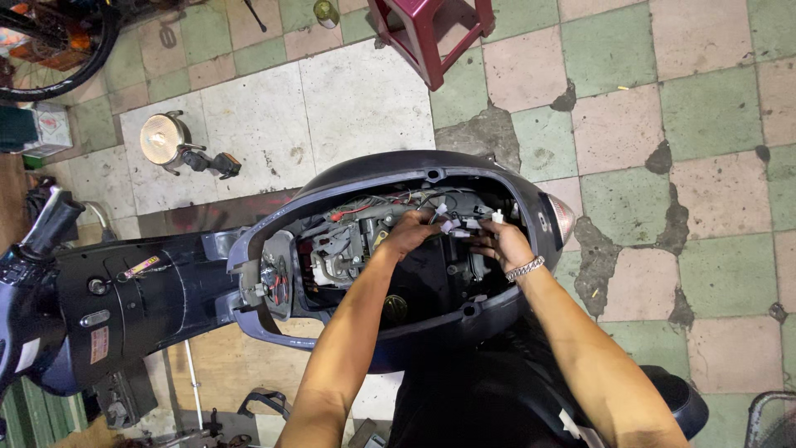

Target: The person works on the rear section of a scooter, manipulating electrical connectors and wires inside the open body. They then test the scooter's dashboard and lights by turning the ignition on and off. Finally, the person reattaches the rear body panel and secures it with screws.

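Observation:
A dark scooter front cover [373, 170] lies open side up, showing wires, brackets and white plastic connectors [452, 226] inside. Both hands reach into this shell. My left hand [408, 232] pinches a white connector among the wires near the middle. My right hand [502, 242], with a metal bracelet [525, 267] on the wrist, holds another white connector just to the right. The two hands almost touch. A clear indicator lens [562, 217] sits at the shell's right end.
The scooter's black handlebar and column [58, 282] lie at the left. A round headlight with bracket [162, 139] rests on the tiled floor behind. A red plastic stool [431, 29] stands at the top, a bicycle wheel [58, 50] at top left.

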